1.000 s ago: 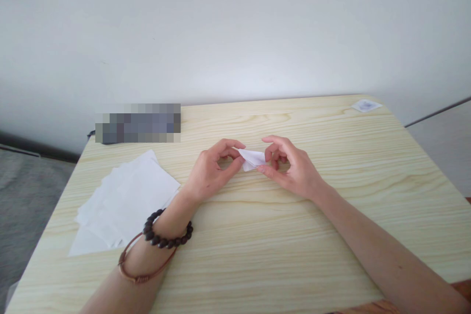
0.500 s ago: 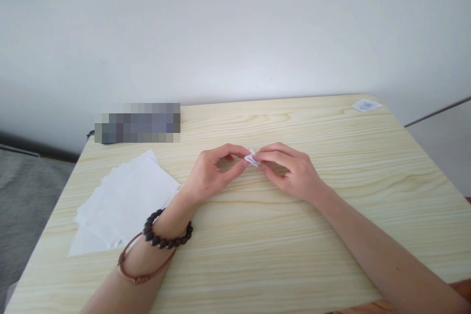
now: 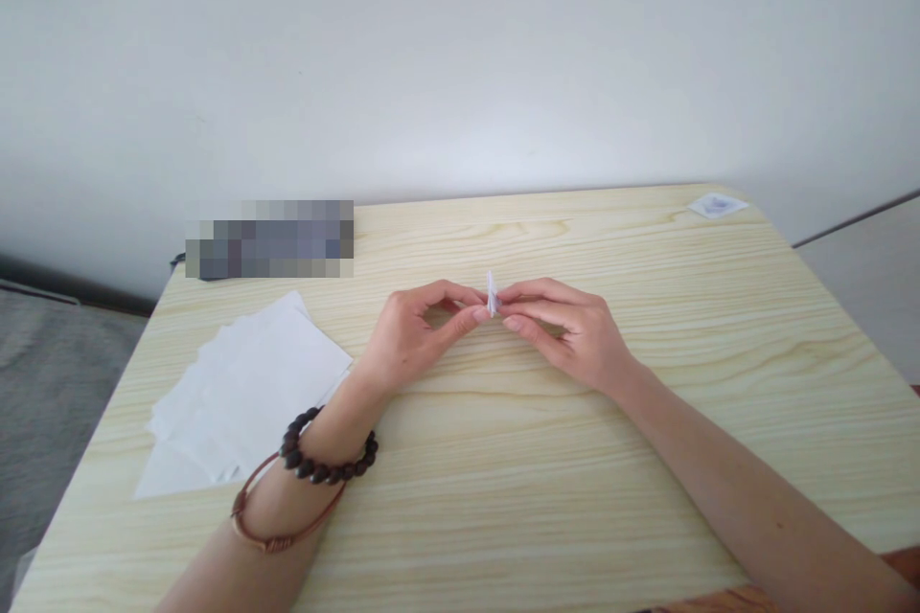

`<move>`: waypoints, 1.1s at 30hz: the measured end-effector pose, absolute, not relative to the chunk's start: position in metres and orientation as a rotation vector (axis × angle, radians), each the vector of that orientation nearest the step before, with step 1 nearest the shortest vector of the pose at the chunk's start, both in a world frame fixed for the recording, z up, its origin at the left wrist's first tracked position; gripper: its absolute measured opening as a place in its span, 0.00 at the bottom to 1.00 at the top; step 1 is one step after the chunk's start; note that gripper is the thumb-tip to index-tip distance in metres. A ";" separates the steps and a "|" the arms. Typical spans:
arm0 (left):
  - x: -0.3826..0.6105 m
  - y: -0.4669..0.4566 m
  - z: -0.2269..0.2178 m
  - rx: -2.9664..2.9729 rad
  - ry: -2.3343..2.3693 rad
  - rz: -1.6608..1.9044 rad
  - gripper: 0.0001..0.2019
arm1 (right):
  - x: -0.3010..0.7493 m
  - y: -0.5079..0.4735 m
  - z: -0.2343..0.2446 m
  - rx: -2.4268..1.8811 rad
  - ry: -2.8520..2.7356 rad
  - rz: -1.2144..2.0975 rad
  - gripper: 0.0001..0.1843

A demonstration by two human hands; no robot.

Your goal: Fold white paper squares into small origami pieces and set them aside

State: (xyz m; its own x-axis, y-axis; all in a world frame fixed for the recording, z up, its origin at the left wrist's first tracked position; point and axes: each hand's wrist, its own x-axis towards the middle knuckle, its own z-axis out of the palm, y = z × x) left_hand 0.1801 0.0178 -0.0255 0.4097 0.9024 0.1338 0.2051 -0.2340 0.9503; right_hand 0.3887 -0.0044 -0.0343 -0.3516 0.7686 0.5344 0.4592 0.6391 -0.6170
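A small piece of folded white paper [image 3: 491,295] stands on edge between my two hands, above the middle of the wood-grain table. My left hand [image 3: 424,330] pinches it from the left with thumb and fingers; a dark bead bracelet and a brown cord circle that wrist. From the other side, my right hand [image 3: 564,321] has its fingertips against the paper, the thumb just below them. How the paper is folded on its far side is hidden. To the left of my left hand lies a fanned stack of white paper sheets [image 3: 251,383].
A pixelated dark object [image 3: 269,244] lies at the back left of the table [image 3: 575,488]. Near the back right corner is a diamond-shaped white folded paper [image 3: 717,205]. A white wall [image 3: 460,57] rises behind the back edge.
The folded paper has turned from lying tilted to standing upright between my fingertips. My right fingers have shifted slightly on it. Both arms stay in nearly the same place.
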 end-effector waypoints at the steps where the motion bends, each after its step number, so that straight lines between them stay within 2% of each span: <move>1: 0.180 0.018 -0.025 1.711 0.999 0.903 0.10 | 0.389 -0.005 -0.034 -0.950 -2.014 0.461 0.08; 4: 0.179 0.019 -0.026 1.799 1.005 0.892 0.14 | 0.390 -0.005 -0.034 -0.942 -2.021 0.473 0.09; 8: 0.178 0.020 -0.029 1.922 0.975 0.856 0.26 | 0.390 -0.005 -0.034 -0.966 -2.002 0.486 0.08; 10: 0.177 0.020 -0.030 1.984 0.964 0.814 0.29 | 0.389 -0.004 -0.033 -0.966 -2.000 0.493 0.06; 17: 0.179 0.018 -0.031 2.143 0.960 0.813 0.25 | 0.387 -0.004 -0.034 -0.966 -2.025 0.530 0.05; 23: 0.183 0.016 -0.028 2.215 0.945 0.809 0.14 | 0.386 -0.004 -0.036 -1.005 -1.988 0.570 0.03; 33: 0.184 0.017 -0.028 2.182 0.887 0.893 0.13 | 0.387 -0.003 -0.035 -1.027 -2.003 0.626 0.03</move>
State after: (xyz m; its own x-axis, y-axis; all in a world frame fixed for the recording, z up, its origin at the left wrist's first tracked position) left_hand 0.1842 0.0171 -0.0282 0.5472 0.7598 0.3511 0.3461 -0.5873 0.7316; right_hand 0.3867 -0.0033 -0.0349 -0.3657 0.8311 0.4189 0.4443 0.5514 -0.7061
